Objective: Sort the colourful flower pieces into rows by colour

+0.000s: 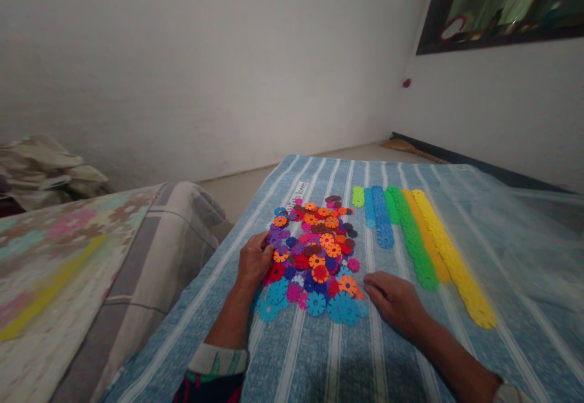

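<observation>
A loose pile of flower-shaped plastic discs (317,241) in red, orange, purple, pink, brown and blue lies on the striped blue cloth (296,354). At the pile's left edge, my left hand (254,261) has its fingers bent inward against purple discs; whatever is between the fingertips is hidden. My right hand (395,298) rests low over the cloth just right of the pile, near an orange disc (348,285). Its fingers are curled closed, and their inner side is out of sight. Light-blue discs (316,304) lie at the near side of the pile.
Right of the pile, sorted discs form overlapping rows: a long yellow row (454,257), an orange row (431,245), a green row (413,238), a blue row (382,217) and a short lime row (358,196). Clear plastic (538,238) lies far right. A covered surface (137,257) stands left.
</observation>
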Available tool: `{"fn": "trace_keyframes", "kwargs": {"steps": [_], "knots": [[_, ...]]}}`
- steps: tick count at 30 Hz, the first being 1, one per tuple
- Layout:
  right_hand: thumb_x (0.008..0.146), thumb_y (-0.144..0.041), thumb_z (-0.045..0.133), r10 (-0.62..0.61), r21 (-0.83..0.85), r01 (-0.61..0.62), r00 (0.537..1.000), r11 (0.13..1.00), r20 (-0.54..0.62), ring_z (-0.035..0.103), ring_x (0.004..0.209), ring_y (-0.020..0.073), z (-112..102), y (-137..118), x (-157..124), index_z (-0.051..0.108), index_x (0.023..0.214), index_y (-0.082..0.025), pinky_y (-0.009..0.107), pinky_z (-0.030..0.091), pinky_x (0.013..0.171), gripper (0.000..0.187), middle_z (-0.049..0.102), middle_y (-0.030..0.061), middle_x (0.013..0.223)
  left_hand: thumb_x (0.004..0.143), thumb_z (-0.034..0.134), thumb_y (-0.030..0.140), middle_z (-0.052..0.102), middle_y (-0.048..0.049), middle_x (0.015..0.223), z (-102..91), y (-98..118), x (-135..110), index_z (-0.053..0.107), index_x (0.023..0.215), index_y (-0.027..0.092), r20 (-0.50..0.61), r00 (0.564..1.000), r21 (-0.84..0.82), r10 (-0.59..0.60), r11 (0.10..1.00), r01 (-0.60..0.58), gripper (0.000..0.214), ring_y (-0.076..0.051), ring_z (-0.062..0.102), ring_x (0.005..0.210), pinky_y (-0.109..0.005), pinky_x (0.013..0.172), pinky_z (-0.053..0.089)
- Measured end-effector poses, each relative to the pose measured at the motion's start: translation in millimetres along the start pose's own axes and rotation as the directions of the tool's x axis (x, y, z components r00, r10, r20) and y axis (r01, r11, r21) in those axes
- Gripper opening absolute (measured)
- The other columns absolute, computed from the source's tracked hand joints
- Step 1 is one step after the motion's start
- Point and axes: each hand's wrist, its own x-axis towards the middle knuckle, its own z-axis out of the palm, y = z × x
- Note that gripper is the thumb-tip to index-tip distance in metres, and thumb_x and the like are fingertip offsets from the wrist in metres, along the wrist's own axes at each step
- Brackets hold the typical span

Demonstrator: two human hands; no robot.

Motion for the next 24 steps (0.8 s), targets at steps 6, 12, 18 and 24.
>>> {"fn": "trace_keyframes", "kwargs": {"steps": [6,12,18,24], "knots": [[0.093,-0.028,0.043,-0.002,0.007,0.002,1.0,1.0,-0.009,0.07,0.084,0.0193,-1.3,-1.1,0.2,0.069,0.096,-0.021,0.029,0.052,0.076,0.027,0.074,0.0064,0.092,0.076,0.049,0.032,0.071,-0.0113,0.105,-4.1,2.5,-0.4,0.069,0.104,0.014,-0.018,1.0,0.041,0.009,0.999,-0.008,0.039,-0.024,0.066,0.093,-0.034,0.091,0.051],[0.093,-0.028,0.043,0.009,-0.006,-0.009,1.0,1.0,-0.011,0.07,0.082,0.0191,-1.7,-2.0,0.2,0.069,0.095,-0.021,0.029,0.052,0.074,0.027,0.074,0.0059,0.092,0.077,0.047,0.032,0.071,-0.0112,0.099,-5.8,3.3,-0.2,0.07,0.098,0.014,-0.017,1.0,0.097,0.007,0.995,-0.006,0.036,-0.024,0.066,0.091,-0.034,0.089,0.051],[0.092,-0.027,0.043,-0.001,0.006,0.001,0.999,1.0,-0.034,0.069,0.08,0.0185,0.2,-1.5,0.1,0.069,0.092,-0.021,0.027,0.051,0.072,0.026,0.074,0.0062,0.09,0.077,0.047,0.031,0.072,-0.0091,0.097,-5.0,3.3,0.0,0.072,0.094,0.017,-0.028,1.0,0.154,-0.005,0.988,0.009,0.033,-0.023,0.066,0.092,-0.034,0.088,0.05],[0.092,-0.027,0.044,-0.012,0.024,0.013,0.999,1.0,-0.031,0.069,0.079,0.0185,0.3,-1.0,1.1,0.068,0.092,-0.02,0.028,0.05,0.072,0.025,0.073,0.0058,0.088,0.077,0.046,0.032,0.072,-0.0086,0.096,-7.1,4.6,-0.2,0.072,0.093,0.017,-0.022,1.0,0.164,-0.003,0.986,0.007,0.034,-0.023,0.066,0.09,-0.032,0.086,0.051]]}}
